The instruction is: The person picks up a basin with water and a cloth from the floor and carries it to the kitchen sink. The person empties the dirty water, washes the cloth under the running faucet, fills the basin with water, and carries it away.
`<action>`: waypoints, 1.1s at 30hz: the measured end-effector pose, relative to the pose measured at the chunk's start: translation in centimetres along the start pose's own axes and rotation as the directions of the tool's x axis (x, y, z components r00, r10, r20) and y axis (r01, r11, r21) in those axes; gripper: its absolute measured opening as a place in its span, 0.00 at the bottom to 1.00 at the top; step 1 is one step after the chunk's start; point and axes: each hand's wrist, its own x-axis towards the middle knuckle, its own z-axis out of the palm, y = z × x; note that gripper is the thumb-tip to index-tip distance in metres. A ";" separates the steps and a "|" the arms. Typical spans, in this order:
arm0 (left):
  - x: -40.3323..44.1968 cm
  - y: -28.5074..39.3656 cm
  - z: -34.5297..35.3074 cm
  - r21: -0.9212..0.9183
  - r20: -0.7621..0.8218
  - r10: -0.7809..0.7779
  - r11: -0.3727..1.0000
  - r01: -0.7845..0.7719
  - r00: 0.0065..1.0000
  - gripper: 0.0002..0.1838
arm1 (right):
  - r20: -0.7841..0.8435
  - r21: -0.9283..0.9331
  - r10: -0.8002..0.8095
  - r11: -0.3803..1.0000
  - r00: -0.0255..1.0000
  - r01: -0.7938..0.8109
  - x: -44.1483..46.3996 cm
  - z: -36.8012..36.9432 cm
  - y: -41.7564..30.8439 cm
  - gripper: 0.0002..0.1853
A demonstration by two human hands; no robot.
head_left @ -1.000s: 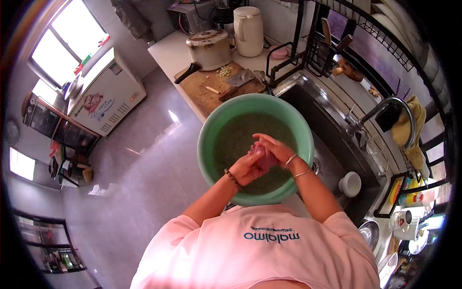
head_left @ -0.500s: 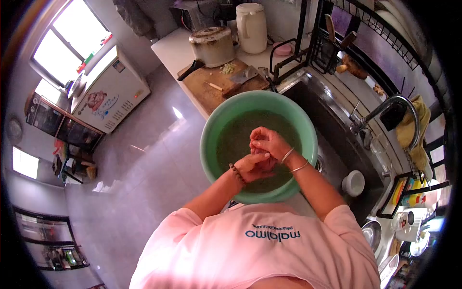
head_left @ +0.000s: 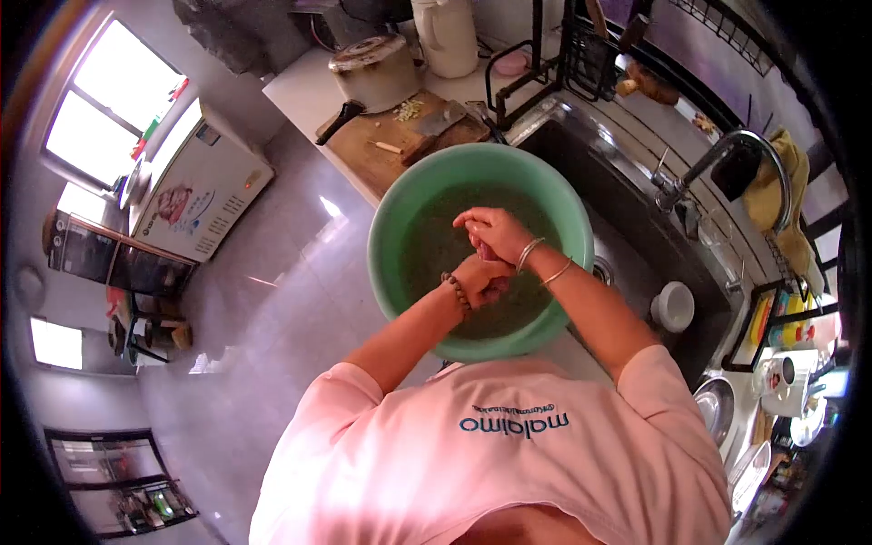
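A large green basin [head_left: 389, 263] of murky water stands at the sink's near left edge. Over its middle, my two hands press together. My left hand [head_left: 477, 276], with a beaded bracelet at the wrist, is curled closed round something mostly hidden. My right hand [head_left: 498, 232], with two pale bangles, lies above and against it, its fingers bent over. A bit of something pinkish shows between the hands, too small to name.
Behind the basin a cutting board [head_left: 354, 154] holds a cleaver [head_left: 441, 119], chopped pieces and a lidded pot [head_left: 374, 77]. The sink [head_left: 627, 209] has a faucet [head_left: 672, 189] and a white bowl [head_left: 672, 306]. A white kettle [head_left: 445, 36] stands at the back.
The pink lump seen between my hands earlier is now mostly covered. My right hand has turned over and slid across the left one. The view has shifted slightly.
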 end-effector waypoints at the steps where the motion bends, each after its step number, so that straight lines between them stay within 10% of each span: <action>1: 0.3 -0.1 0.0 0.081 -0.082 0.060 0.995 -0.053 0.995 0.04 | -0.041 0.008 -0.008 1.000 0.999 0.009 -0.1 0.1 -0.1 0.10; 6: 5.5 -3.2 -2.5 0.346 -0.122 0.524 0.818 -0.458 0.843 0.08 | -0.263 -0.044 -0.130 0.991 0.956 0.123 0.0 0.2 1.2 0.09; 8: 6.6 -3.8 -3.7 0.751 0.070 0.696 0.435 -0.497 0.715 0.13 | -0.298 -0.017 -0.084 0.996 0.951 0.083 -0.2 0.1 1.3 0.08; 11: 5.9 -3.7 -3.4 0.817 -0.126 0.553 0.529 -0.231 0.823 0.13 | -0.395 -0.149 -0.072 0.989 0.916 0.013 0.0 0.1 2.5 0.10; 14: 4.9 -2.8 -2.6 0.638 0.101 0.558 0.599 -0.484 0.824 0.15 | -0.442 -0.003 -0.021 1.000 0.897 0.022 -0.8 0.2 2.6 0.11; 16: 3.7 -2.0 -2.9 0.747 0.021 0.538 0.552 -0.371 0.843 0.17 | -0.432 0.016 -0.052 0.998 0.901 0.066 -2.0 -0.1 1.5 0.13; 18: 0.3 0.3 -3.2 0.871 0.076 0.594 0.351 -0.343 0.801 0.22 | -0.496 -0.362 -0.487 0.868 0.718 0.339 -3.6 -0.7 0.3 0.18; 20: -2.0 1.5 -4.8 0.176 -0.106 0.621 0.781 -0.600 0.777 0.22 | -0.514 -0.460 -0.495 0.849 0.701 0.262 -5.8 -4.0 0.0 0.22; 22: -5.3 4.0 -5.1 0.025 -0.361 0.580 0.789 -0.614 0.730 0.22 | -0.566 -0.797 -0.635 0.585 0.526 -0.151 -7.9 -6.9 1.0 0.24; 24: -6.2 3.9 -9.9 0.348 -0.423 0.771 0.624 -0.700 0.477 0.19 | -0.654 -0.722 -0.525 0.648 0.544 -0.243 -9.0 -8.2 3.7 0.26; 27: -5.8 2.4 -18.1 0.791 -0.109 0.813 0.420 -0.445 0.572 0.14 | -0.752 -0.547 -0.291 0.776 0.591 -0.314 -10.0 -7.1 5.6 0.29; 33: -7.7 3.8 -13.5 0.743 -0.262 0.620 0.619 -0.256 0.740 0.16 | -0.739 -0.249 0.043 0.910 0.673 -0.331 -10.2 -7.5 5.5 0.30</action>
